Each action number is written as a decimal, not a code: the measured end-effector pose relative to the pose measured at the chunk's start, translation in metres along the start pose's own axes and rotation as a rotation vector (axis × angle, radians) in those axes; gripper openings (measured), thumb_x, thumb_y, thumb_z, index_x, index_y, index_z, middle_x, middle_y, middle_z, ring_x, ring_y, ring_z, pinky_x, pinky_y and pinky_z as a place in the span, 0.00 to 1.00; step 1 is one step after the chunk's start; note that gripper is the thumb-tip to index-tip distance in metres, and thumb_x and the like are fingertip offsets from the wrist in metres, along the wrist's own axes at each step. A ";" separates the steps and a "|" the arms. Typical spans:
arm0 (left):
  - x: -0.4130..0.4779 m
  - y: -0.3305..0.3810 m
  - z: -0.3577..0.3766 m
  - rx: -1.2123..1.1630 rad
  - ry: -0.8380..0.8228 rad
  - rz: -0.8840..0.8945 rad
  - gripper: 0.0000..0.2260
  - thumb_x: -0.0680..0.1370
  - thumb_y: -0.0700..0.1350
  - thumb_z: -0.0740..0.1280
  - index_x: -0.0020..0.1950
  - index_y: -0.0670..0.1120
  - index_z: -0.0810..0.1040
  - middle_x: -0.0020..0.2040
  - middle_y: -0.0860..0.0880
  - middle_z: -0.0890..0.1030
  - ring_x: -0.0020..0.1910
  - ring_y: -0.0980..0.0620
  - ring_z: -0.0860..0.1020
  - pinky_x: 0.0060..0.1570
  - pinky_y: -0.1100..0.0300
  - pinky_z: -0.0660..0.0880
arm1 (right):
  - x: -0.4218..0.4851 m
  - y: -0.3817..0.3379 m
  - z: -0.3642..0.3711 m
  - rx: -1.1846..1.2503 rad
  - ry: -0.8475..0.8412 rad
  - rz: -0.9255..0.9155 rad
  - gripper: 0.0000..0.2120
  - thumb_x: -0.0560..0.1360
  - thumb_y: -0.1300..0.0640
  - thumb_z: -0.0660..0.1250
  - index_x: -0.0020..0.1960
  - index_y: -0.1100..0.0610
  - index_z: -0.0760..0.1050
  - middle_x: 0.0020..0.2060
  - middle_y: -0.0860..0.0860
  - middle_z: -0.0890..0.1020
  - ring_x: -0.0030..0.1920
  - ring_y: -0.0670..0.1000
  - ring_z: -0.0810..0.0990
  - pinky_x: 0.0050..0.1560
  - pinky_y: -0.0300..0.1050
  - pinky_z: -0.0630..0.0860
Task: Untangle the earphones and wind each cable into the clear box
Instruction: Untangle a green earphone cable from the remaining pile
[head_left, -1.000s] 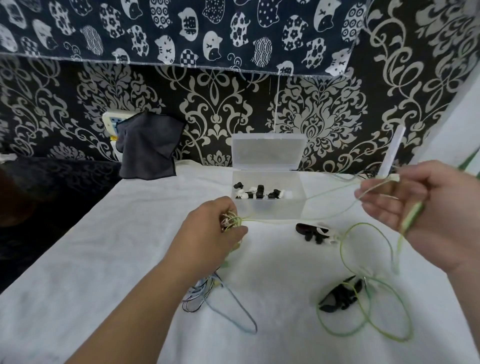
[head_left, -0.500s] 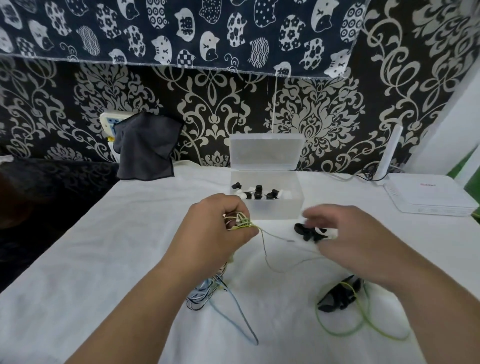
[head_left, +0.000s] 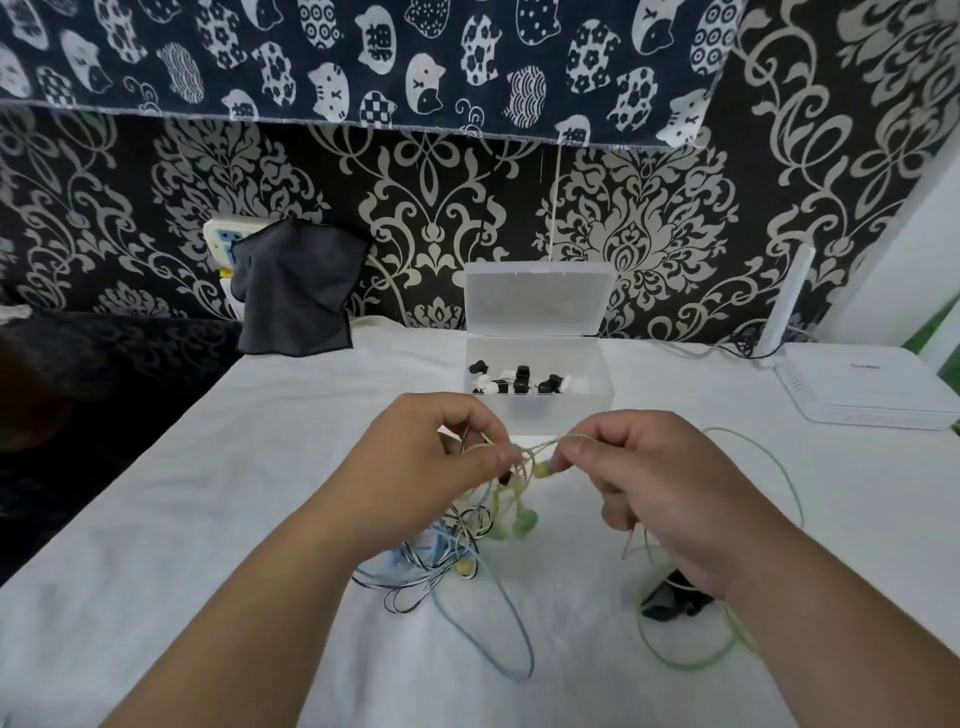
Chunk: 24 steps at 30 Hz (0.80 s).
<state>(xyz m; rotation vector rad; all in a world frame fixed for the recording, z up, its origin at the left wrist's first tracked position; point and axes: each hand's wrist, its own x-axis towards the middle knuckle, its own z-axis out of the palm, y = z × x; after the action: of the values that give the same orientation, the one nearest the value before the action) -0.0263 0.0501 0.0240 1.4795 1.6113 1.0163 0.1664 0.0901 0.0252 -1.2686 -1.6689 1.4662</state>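
Note:
My left hand (head_left: 423, 467) pinches a knot of thin earphone cables just in front of the clear box (head_left: 537, 415). My right hand (head_left: 657, 493) pinches the green cable (head_left: 769, 467) close to that knot. Two pale green earbuds (head_left: 514, 525) dangle below the knot. A tangle of blue and black-and-white cables (head_left: 436, 566) lies on the white cloth under my left hand. The green cable loops off to the right and round a black earphone piece (head_left: 670, 603), partly hidden by my right wrist. The box stands open with its lid up and holds small black and white pieces.
A white router (head_left: 872, 384) with an upright antenna sits at the back right. A dark grey cloth (head_left: 293, 291) hangs over a wall socket at the back left. The table drops off on the left to a dark patterned surface.
My right hand came in from the far right to beside my left hand and took the green cable near the knot. My left hand lifted the knot, so the earbuds now hang.

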 end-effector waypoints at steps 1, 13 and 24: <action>0.000 -0.001 -0.001 -0.009 0.019 0.002 0.04 0.74 0.45 0.74 0.39 0.51 0.83 0.38 0.45 0.82 0.34 0.52 0.77 0.39 0.56 0.75 | 0.000 -0.001 -0.001 0.027 0.004 0.005 0.12 0.79 0.59 0.66 0.39 0.58 0.83 0.27 0.48 0.61 0.27 0.49 0.58 0.33 0.46 0.58; 0.005 -0.005 -0.001 0.185 0.289 0.058 0.06 0.77 0.47 0.70 0.40 0.55 0.81 0.58 0.56 0.75 0.48 0.55 0.76 0.40 0.76 0.65 | 0.001 -0.003 -0.006 0.070 0.106 0.009 0.11 0.61 0.62 0.60 0.22 0.57 0.65 0.27 0.58 0.71 0.33 0.55 0.67 0.38 0.52 0.64; 0.004 0.000 0.002 -0.003 0.304 -0.032 0.10 0.83 0.42 0.59 0.43 0.46 0.75 0.37 0.52 0.85 0.37 0.38 0.78 0.37 0.48 0.75 | 0.000 -0.007 -0.004 0.423 0.022 -0.033 0.25 0.70 0.73 0.51 0.18 0.56 0.68 0.49 0.60 0.86 0.49 0.59 0.83 0.52 0.54 0.78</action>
<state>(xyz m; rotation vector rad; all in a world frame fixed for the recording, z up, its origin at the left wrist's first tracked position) -0.0247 0.0547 0.0231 1.3411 1.8347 1.2725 0.1677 0.0921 0.0324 -1.0126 -1.2671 1.6674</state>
